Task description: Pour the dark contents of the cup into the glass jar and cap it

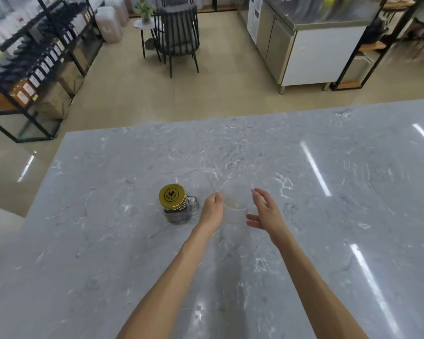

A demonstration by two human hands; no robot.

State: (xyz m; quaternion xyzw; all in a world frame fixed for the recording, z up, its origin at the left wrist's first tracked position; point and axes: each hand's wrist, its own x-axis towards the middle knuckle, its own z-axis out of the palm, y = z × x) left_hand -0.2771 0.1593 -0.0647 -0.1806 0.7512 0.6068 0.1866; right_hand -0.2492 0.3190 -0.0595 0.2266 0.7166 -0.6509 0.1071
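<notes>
A glass jar (179,211) with a side handle stands on the grey marble table (328,241), left of centre. A gold lid (172,195) sits on its mouth and dark contents show through the glass. Right of it stands a clear plastic cup (235,206) that looks empty apart from a pale residue at the bottom. My left hand (212,209) pinches the cup's left rim between fingertips. My right hand (266,211) hovers at the cup's right side with fingers spread, close to the wall; contact is unclear.
The table's far edge runs across the middle of the view, its left edge slants down at the left. Beyond lie a tiled floor, black shelving with bottles (34,69) at the left, a black chair (176,37) and a steel counter (311,45).
</notes>
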